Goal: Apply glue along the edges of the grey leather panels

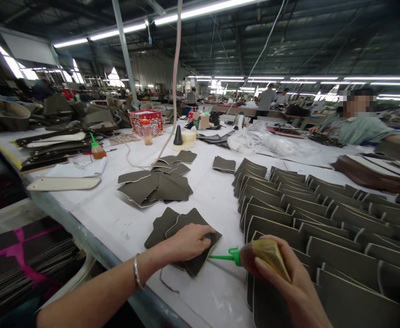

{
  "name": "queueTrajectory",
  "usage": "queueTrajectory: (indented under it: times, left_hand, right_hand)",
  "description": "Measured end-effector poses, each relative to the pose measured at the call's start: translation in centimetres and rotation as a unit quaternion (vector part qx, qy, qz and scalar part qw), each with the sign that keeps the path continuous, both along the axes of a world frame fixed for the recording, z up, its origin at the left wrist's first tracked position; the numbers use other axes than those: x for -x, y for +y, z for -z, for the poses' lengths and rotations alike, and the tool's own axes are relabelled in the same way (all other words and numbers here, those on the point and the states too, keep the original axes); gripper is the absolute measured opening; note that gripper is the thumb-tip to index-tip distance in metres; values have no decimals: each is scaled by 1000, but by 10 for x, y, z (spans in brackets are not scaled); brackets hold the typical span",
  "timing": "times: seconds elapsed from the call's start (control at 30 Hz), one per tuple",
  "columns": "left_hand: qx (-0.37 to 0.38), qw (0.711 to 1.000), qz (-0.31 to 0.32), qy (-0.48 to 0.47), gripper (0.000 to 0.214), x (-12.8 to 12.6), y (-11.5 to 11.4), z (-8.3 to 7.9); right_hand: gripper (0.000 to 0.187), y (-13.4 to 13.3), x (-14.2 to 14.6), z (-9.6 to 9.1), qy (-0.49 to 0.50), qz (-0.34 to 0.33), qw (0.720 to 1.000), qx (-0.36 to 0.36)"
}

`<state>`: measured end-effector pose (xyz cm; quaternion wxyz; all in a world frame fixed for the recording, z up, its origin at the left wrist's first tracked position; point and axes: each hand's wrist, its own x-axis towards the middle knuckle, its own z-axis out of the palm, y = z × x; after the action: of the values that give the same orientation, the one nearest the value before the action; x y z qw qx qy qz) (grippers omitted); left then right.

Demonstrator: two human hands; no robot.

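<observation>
My left hand (193,241) rests on a dark olive leather-like piece (194,218), pressing it against the table with the index finger stretched out and the other fingers partly bent. More such pieces (160,230) lie under and beside it. In my right hand (295,278) is a squeeze bottle (268,257) of amber liquid, lying on its side. Its long green nozzle (225,256) points left, with the tip at the right edge of the pressed piece. Whether liquid is coming out is too small to see.
Overlapping rows of similar pieces (288,209) cover the table's right side. A loose pile (158,187) lies ahead, beside a hanging hose (175,82). A second green-tipped bottle (97,149) stands left. Plastic bags (254,139) lie farther back; a person (360,120) sits across, right.
</observation>
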<state>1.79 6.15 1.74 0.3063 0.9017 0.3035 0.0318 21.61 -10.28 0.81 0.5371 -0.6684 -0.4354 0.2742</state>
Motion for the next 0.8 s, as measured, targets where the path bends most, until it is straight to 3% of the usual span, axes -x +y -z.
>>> queueTrajectory:
  times: [0.07, 0.17, 0.27, 0.37, 0.47, 0.63, 0.73, 0.8]
  left_hand:
    - [-42, 996, -71, -14, 40, 7, 4, -5]
    - [-118, 973, -197, 30, 39, 17, 15, -9]
    - [-43, 973, -223, 51, 45, 20, 30, -5]
    - [43, 977, -208, 26, 35, 18, 44, -1]
    - [115, 973, -199, -27, 19, 18, 51, -11]
    - [308, 896, -244, -206, 26, 23, 48, -54]
    - [323, 889, -247, -211, 28, 19, 45, -71]
    - [338, 874, -265, -226, 29, 12, 51, -71]
  right_hand:
    - [45, -3, -3, -4, 149, 12, 989, -14]
    - [39, -7, -12, -10, 341, 79, 937, -18]
    - [33, -9, -18, -13, 415, 146, 898, -18]
    - [30, -11, -20, -14, 398, 120, 909, -28]
    - [34, -15, -22, -9, 365, 87, 926, -48]
    - [40, -10, -26, -1, 254, 88, 960, -73]
    - [43, 1, -19, -5, 168, 100, 978, -74]
    - [44, 5, -12, -10, 147, 80, 984, -65]
